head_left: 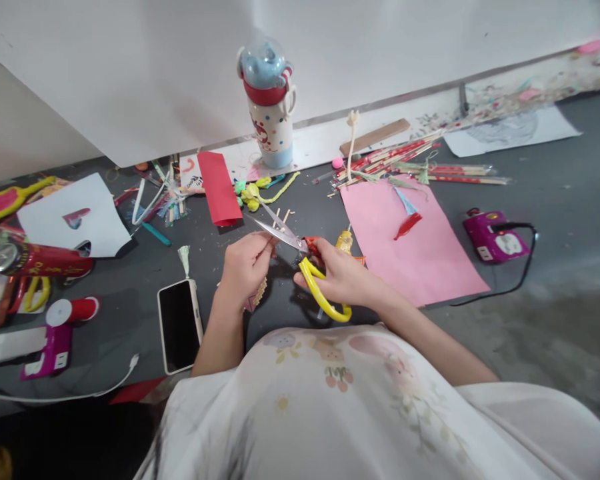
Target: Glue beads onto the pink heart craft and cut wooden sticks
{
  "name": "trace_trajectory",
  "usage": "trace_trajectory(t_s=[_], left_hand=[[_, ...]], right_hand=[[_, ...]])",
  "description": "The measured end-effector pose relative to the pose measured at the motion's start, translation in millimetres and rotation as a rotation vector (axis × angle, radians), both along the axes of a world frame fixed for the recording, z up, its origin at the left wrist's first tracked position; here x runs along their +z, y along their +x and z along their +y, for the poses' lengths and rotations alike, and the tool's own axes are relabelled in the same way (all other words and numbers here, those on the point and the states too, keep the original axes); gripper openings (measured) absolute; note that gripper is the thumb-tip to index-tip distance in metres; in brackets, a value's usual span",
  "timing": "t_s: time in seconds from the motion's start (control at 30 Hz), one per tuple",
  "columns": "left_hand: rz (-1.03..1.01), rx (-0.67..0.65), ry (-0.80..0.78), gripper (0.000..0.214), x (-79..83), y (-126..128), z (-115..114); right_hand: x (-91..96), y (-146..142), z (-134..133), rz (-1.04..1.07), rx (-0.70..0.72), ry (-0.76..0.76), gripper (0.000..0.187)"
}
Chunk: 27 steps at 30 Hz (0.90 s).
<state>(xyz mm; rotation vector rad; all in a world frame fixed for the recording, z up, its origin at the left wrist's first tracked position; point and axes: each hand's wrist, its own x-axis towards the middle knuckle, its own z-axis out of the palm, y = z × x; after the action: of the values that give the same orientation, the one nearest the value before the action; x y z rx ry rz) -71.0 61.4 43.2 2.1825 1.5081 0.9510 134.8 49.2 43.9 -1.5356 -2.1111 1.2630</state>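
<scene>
My right hand (337,272) grips a pair of scissors (285,233) with yellow and orange-red handles. The blades are apart and point left, just above my left hand (245,268). The fingers of that left hand are pinched together, and what they hold is mostly hidden. Below its palm pokes out a small tan-and-pink piece (256,295) with a jagged edge. Short cut wooden sticks (283,219) lie on the dark table behind the blades. A yellow glue-like bottle or tool (344,241) lies partly behind my right hand.
A child's water bottle (269,107) stands at the back. To the right lie pink paper (410,247), wrapped chopsticks (395,157) and a purple power adapter (495,237) with a cable. On the left are a phone (180,327), a red can (45,260) and a red thread spool (74,310).
</scene>
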Motion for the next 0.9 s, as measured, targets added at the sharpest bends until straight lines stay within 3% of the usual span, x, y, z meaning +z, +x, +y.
trace_trajectory(t_s=[0.37,0.7,0.9], left_hand=[[0.013,-0.053,0.04,0.03,-6.1,-3.4,2.6],[0.044,-0.071,0.048,0.032,-6.5,-4.5,3.4],[0.169,0.014,0.136,0.025,-8.7,-1.6,2.4]], right_hand=[[1.7,0.1,2.9,-0.024,-0.004,-0.065,0.052],[-1.8,-0.9,2.2,-0.036,-0.02,-0.07,0.045],[-6.1,-1.8,3.2,0.027,-0.082,-0.116,0.042]])
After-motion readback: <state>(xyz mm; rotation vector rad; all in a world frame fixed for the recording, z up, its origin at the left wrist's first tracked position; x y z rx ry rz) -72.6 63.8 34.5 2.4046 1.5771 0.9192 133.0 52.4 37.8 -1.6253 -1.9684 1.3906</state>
